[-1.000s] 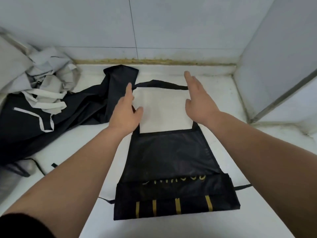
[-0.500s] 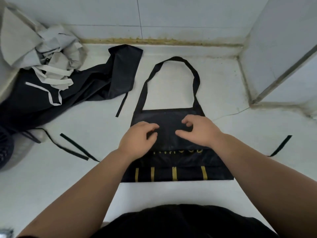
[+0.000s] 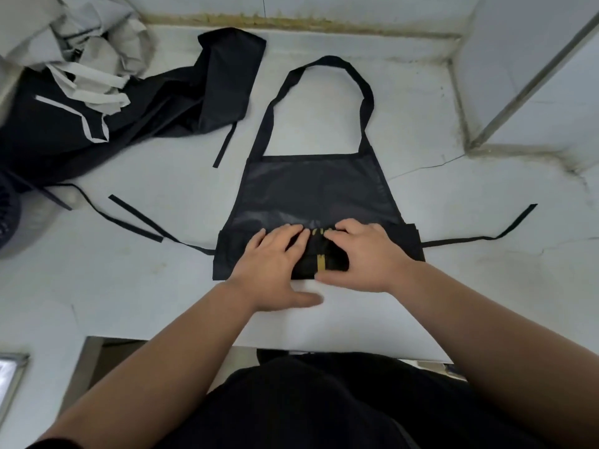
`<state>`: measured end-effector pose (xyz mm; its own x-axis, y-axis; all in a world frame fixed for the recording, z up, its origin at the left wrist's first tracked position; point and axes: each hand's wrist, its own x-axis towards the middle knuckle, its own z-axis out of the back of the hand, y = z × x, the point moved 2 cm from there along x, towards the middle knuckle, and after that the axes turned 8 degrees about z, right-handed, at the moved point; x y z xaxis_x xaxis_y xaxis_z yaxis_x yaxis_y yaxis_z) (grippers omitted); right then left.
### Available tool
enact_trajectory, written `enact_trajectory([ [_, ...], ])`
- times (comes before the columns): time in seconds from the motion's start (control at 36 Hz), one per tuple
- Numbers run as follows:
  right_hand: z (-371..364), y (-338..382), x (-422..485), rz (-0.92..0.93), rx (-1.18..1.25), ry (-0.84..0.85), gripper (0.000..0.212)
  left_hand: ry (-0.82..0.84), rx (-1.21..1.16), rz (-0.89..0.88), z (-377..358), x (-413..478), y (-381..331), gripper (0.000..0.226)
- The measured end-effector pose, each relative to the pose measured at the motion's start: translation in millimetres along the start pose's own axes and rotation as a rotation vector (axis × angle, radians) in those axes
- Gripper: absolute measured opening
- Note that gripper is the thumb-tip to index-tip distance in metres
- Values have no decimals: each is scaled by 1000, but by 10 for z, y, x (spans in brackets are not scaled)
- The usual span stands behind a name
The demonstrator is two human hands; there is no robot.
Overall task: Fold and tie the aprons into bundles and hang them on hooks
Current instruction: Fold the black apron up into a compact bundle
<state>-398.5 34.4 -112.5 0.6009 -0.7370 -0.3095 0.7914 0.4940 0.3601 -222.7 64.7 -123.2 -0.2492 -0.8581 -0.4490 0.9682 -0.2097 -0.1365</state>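
A black apron lies flat on the white counter, its bottom part folded up into a thick band with gold stripes. The neck loop points away from me. The waist ties trail out to the left and to the right. My left hand and my right hand lie side by side on the folded band, fingers on top of the cloth. My left thumb rests on the bare counter, and my right thumb lies along the band's near edge.
A heap of dark aprons with a crumpled grey one on top fills the back left. A tiled wall runs behind and a partition stands at the right. The counter's front edge lies near my body.
Both hands came back from the neck loop, across the bib, to the folded band at the near end. The view tilted down and my body now shows.
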Motion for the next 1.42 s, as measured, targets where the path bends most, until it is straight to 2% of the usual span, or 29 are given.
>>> enact_trajectory([
  [0.03, -12, 18, -15, 5, -71, 64, 91, 1, -9, 1, 21, 3, 0, 108],
  [0.08, -6, 20, -19, -4, -138, 119, 95, 3, -40, 10, 82, 32, 13, 105],
  [0.22, 94, 34, -5, 10, -149, 96, 66, 1, -132, 8, 201, 49, 60, 89],
  [0.31, 186, 31, 32, 15, -43, 87, 48, 61, -154, -2, 314, 83, 121, 71],
  [0.39, 335, -4, 89, -40, 100, 163, 36, 102, -282, 8, 497, 139, 161, 47],
  [0.53, 587, -69, 243, -102, 1, 311, 9, 256, -474, 144, 737, 264, 288, 14],
  [0.56, 623, -106, 273, -137, 12, 310, 7, 266, -488, 167, 766, 289, 324, 10],
  [0.61, 702, -187, 326, -208, 24, 278, 6, 247, -450, 200, 806, 344, 411, 20],
  [0.67, 757, -246, 341, -264, -48, 216, 13, 168, -296, 227, 835, 374, 464, 31],
  [0.75, 763, -283, 372, -308, -227, 127, 29, -12, 161, 222, 830, 409, 464, 49],
  [0.81, 701, -282, 414, -308, -350, 108, 51, -89, 378, 181, 733, 458, 432, 63],
  [0.86, 612, -258, 462, -262, -474, 118, 70, -92, 498, 114, 623, 472, 336, 68],
  [0.92, 464, -211, 493, -177, -418, 158, 70, -27, 402, 35, 490, 488, 225, 67],
  [1.0, 217, -168, 444, -163, -143, 191, 63, 26, 65, 45, 353, 485, 142, 64],
  [1.17, 157, -299, 371, -213, -151, 158, 103, -36, 194, 97, 220, 458, 367, 87],
  [1.33, 303, -331, 449, -205, -251, 75, 114, -59, 109, 43, 445, 537, 423, 99],
  [1.42, 340, -364, 476, -208, -177, 96, 115, -48, 11, 59, 564, 597, 415, 89],
])
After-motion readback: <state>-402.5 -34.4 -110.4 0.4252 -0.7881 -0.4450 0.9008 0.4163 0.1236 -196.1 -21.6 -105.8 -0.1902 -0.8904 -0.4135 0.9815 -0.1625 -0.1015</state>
